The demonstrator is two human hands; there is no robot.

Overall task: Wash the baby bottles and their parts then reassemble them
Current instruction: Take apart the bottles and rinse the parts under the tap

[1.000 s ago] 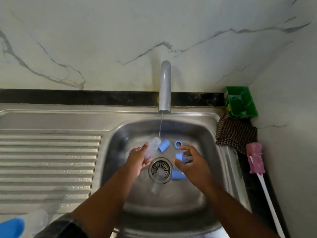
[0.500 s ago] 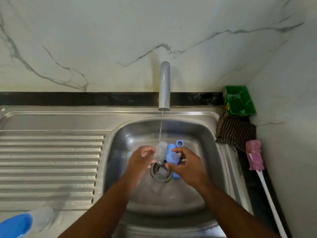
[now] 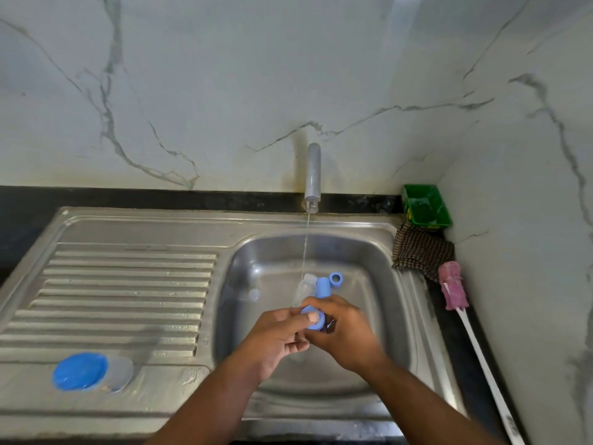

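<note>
My left hand (image 3: 276, 338) and my right hand (image 3: 348, 332) meet over the sink basin (image 3: 272, 252). A blue screw collar (image 3: 313, 322) sits between them; my right fingers curl round it and my left thumb presses on it. A clear baby bottle (image 3: 303, 289) sticks out beyond my left fingers into the thin water stream (image 3: 305, 248). Behind it in the basin lie a blue cap (image 3: 322, 286) and a blue ring (image 3: 336, 280). A small clear part (image 3: 254, 294) lies at the basin's left. Another bottle with a blue end (image 3: 81, 370) lies on the drainboard.
The tap (image 3: 313, 175) runs at the back of the basin. The ribbed drainboard (image 3: 128, 284) is to the left. On the right counter are a green tub (image 3: 425, 205), a checked cloth (image 3: 422, 252) and a pink bottle brush (image 3: 452, 285) with a long white handle.
My hands have come together over the drain, bringing the blue collar up against the clear bottle's end. The view has tilted up and back, showing more wall.
</note>
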